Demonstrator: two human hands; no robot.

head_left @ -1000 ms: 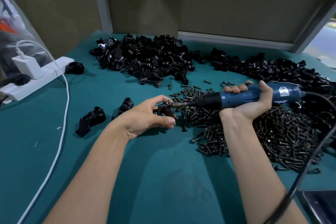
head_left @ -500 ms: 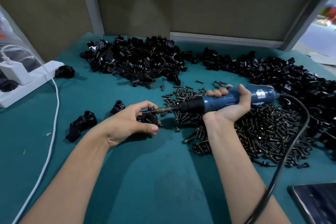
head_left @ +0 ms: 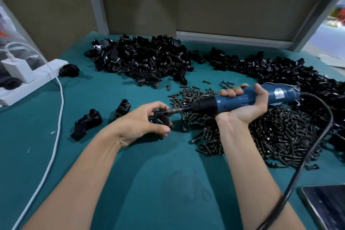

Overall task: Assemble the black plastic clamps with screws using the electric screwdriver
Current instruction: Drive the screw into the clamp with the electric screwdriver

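Just left of the screw pile, the left hand pinches a black clamp while the right hand grips the blue electric screwdriver, its bit touching the clamp.

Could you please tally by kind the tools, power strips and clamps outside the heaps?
Electric screwdriver: 1
Power strip: 1
Clamp in the left hand: 1
Clamps lying beside that hand: 2
Total: 5
Black lump by the strip: unclear, uncounted.
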